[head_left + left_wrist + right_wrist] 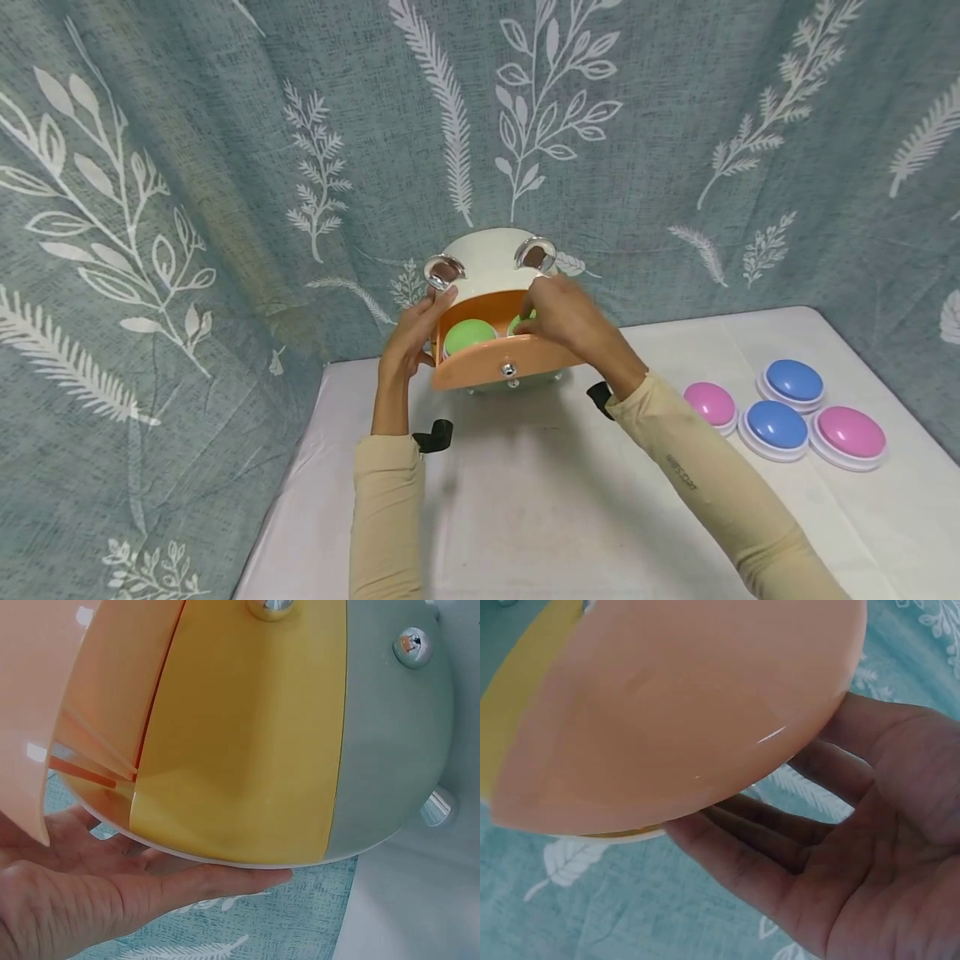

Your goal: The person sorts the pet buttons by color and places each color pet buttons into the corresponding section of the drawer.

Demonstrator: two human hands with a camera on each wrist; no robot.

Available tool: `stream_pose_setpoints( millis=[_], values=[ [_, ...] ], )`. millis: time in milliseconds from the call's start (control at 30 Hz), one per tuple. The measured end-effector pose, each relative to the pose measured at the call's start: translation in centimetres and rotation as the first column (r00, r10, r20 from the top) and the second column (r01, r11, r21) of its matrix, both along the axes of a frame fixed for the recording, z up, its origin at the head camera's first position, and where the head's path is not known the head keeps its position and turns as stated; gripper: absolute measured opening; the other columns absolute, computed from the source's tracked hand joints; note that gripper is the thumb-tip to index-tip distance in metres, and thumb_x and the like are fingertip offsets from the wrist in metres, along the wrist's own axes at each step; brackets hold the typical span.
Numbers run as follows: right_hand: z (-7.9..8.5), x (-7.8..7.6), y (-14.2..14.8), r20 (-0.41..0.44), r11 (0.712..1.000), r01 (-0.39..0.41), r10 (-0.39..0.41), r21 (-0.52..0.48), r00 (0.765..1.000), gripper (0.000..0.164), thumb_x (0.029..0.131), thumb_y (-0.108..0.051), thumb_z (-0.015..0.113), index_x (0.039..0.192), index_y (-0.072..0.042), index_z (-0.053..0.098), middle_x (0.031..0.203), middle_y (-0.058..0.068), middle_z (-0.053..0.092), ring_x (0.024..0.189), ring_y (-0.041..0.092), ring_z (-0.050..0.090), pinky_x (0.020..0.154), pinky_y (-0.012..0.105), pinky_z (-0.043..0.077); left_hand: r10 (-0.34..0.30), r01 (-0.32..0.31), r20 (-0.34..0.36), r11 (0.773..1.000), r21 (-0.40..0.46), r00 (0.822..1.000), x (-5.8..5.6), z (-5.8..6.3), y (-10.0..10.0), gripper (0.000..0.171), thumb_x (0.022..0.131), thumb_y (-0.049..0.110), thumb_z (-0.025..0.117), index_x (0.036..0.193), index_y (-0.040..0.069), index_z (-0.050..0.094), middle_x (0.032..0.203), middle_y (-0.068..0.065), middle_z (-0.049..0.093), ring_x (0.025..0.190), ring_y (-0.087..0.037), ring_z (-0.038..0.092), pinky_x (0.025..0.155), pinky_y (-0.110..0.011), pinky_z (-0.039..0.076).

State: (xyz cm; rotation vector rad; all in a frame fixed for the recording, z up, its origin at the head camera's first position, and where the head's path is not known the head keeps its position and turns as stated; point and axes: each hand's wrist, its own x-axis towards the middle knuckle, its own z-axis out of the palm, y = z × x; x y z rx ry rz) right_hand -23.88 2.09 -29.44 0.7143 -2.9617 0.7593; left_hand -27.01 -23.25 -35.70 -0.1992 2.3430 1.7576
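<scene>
A small frog-like drawer cabinet with shiny round eyes stands at the back of the table. Its orange drawer is pulled out, and a green-topped round push light sits inside on the left. My right hand reaches over the drawer's right side, fingers curled on a second green push light, mostly hidden by the hand. In the right wrist view the drawer front covers the fingertips. My left hand lies along the cabinet's left side, fingers extended against it, beside the yellow drawer.
On the right of the white-covered table stand two blue push lights and two pink push lights, all with white bases. A patterned blue-green curtain hangs behind the cabinet and along the sides.
</scene>
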Motion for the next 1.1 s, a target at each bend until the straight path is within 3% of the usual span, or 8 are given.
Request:
stream_pose_setpoints(
  millis=[133,300,367,500,600,700,867,1100],
  values=[
    [-1.9,1.9,0.3,-0.26,0.975,0.085,-0.138,-0.204,0.956,0.017,0.097,-0.015,0.076,0.108,-0.002,0.08,0.111,0.016,0.077,0.097,0.03,0.071,0.08,0.042,0.059,0.006,-0.006,0.003,1.0,-0.005,1.0,0.1,-0.1,0.0,0.089,0.094,0.072,0.059,0.167,0.031,0.027,0.173,-0.009,0.03,0.133,-0.034,0.056,0.08,-0.051,0.064],
    [-5.5,6.4,-0.8,-0.684,0.899,0.022,-0.349,-0.438,0.641,0.009,0.092,-0.005,0.077,0.1,0.001,0.078,0.1,0.019,0.072,0.086,0.032,0.072,0.069,0.042,0.063,-0.007,0.007,-0.001,1.0,-0.024,1.0,0.0,-0.2,0.0,0.087,0.094,0.073,0.058,0.165,0.027,0.036,0.169,-0.011,0.037,0.122,-0.032,0.061,0.068,-0.041,0.064],
    [-6.9,7.9,-1.7,-0.743,0.907,-0.013,-0.336,-0.421,0.579,0.01,0.089,-0.005,0.08,0.097,0.0,0.079,0.096,0.016,0.072,0.084,0.029,0.072,0.067,0.04,0.064,-0.007,0.007,-0.008,1.0,-0.03,1.0,0.0,-0.1,-0.1,0.088,0.094,0.073,0.058,0.165,0.026,0.035,0.17,-0.011,0.035,0.131,-0.036,0.058,0.075,-0.048,0.065],
    [-9.2,8.7,-3.8,-0.74,0.951,0.039,-0.264,-0.307,0.619,0.013,0.086,-0.007,0.084,0.097,-0.004,0.078,0.099,0.009,0.071,0.087,0.025,0.07,0.064,0.035,0.062,0.004,-0.004,-0.023,1.0,-0.019,1.0,0.0,0.0,-0.1,0.09,0.094,0.073,0.059,0.166,0.028,0.029,0.174,-0.008,0.027,0.143,-0.039,0.049,0.086,-0.058,0.062],
    [-10.3,7.9,-4.9,-0.726,0.963,0.098,-0.253,-0.25,0.64,0.008,0.089,-0.001,0.08,0.095,-0.005,0.076,0.099,0.007,0.07,0.085,0.024,0.066,0.062,0.033,0.06,0.007,-0.007,-0.017,1.0,-0.018,1.0,0.0,-0.1,-0.1,0.088,0.093,0.073,0.059,0.165,0.027,0.036,0.168,-0.009,0.037,0.128,-0.032,0.058,0.08,-0.051,0.064],
    [-10.7,6.9,-5.6,-0.736,0.967,0.101,-0.245,-0.235,0.631,0.008,0.091,0.005,0.075,0.095,-0.002,0.075,0.099,0.008,0.069,0.082,0.026,0.063,0.066,0.033,0.059,0.027,-0.027,-0.012,1.0,-0.015,1.0,0.1,-0.3,-0.1,0.077,0.093,0.073,0.061,0.149,0.02,0.057,0.131,-0.009,0.06,0.1,-0.021,0.061,0.069,-0.04,0.063],
    [-10.4,5.4,-6.1,-0.727,0.971,0.094,-0.229,-0.222,0.648,0.008,0.093,0.007,0.073,0.099,0.002,0.074,0.102,0.011,0.068,0.086,0.027,0.063,0.079,0.034,0.061,0.068,-0.069,-0.042,0.998,-0.002,0.997,0.2,-0.4,0.0,0.058,0.091,0.074,0.064,0.102,0.017,0.062,0.089,0.001,0.049,0.082,-0.017,0.057,0.062,-0.036,0.058],
    [-10.2,3.8,-6.5,-0.686,0.968,0.104,-0.237,-0.23,0.688,0.011,0.094,0.007,0.071,0.104,0.004,0.075,0.105,0.014,0.069,0.089,0.027,0.066,0.08,0.038,0.063,0.048,-0.049,-0.032,0.997,-0.052,0.998,0.2,-0.2,-0.1,0.074,0.092,0.076,0.06,0.139,0.02,0.065,0.16,-0.007,0.046,0.108,-0.026,0.062,0.065,-0.043,0.062]
  ],
)
